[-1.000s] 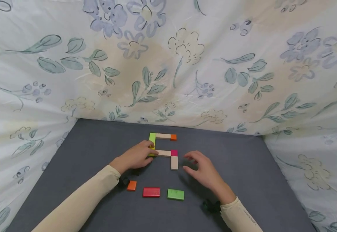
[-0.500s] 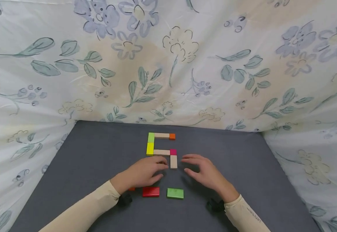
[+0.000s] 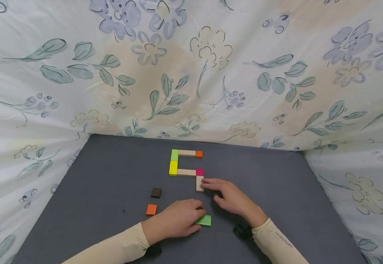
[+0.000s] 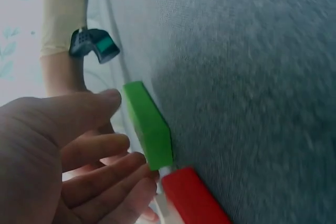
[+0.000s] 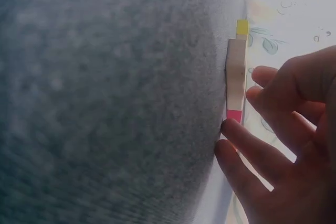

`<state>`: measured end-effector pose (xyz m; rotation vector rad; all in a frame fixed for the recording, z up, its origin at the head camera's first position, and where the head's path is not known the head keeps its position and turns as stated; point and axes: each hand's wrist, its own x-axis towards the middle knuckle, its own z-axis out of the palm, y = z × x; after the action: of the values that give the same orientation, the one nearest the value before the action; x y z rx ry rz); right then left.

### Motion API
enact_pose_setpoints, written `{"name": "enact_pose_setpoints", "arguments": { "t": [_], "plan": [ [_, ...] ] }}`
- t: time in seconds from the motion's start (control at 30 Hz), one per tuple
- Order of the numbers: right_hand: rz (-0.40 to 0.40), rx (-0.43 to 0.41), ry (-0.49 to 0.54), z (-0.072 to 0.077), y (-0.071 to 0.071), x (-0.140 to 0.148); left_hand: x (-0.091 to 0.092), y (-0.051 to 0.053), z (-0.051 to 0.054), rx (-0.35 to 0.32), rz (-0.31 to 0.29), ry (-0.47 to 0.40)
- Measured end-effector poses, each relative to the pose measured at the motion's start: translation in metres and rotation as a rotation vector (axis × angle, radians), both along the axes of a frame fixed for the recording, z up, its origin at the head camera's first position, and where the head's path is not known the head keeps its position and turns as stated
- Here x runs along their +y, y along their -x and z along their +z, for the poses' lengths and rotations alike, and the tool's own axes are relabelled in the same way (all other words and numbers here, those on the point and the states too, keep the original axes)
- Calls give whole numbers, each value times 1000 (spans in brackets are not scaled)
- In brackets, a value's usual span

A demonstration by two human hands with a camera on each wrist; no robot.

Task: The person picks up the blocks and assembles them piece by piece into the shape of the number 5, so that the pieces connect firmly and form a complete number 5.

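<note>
In the head view the left hand (image 3: 181, 219) is over the green block (image 3: 205, 220), covering its left part. The left wrist view has the thumb and fingers of the left hand (image 4: 89, 150) apart beside the green block (image 4: 148, 124), whose near end stands close to the red block (image 4: 194, 195). My right hand (image 3: 232, 196) has its fingertips at the lower pale block (image 3: 199, 184), which lies below the pink block (image 3: 199, 172). In the right wrist view the fingers of the right hand (image 5: 289, 135) are spread near the pale block (image 5: 236, 74) and pink block (image 5: 234, 115).
Lime (image 3: 175, 154) and yellow (image 3: 173, 168) blocks form the left side of the block line, with pale blocks (image 3: 187, 153) and an orange cube (image 3: 199, 154). A dark block (image 3: 156, 193) and an orange block (image 3: 151, 209) lie on the grey table (image 3: 112, 176).
The left hand has moved from the yellow block down to the green one, uncovering the dark block and hiding the red one in the head view. The right fingertips have shifted left to the pale block.
</note>
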<state>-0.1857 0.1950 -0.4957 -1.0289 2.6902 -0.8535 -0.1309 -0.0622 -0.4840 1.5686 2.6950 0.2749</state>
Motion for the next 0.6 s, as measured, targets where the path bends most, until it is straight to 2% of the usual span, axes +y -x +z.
{"name": "enact_pose_setpoints", "arguments": {
  "t": [0.23,0.6],
  "plan": [
    [4,3,-13,-3,0,0,7,0,-7,48,-1,19],
    [12,42,-45,-2,3,-1,9,0,-7,40,9,30]
  ]
}}
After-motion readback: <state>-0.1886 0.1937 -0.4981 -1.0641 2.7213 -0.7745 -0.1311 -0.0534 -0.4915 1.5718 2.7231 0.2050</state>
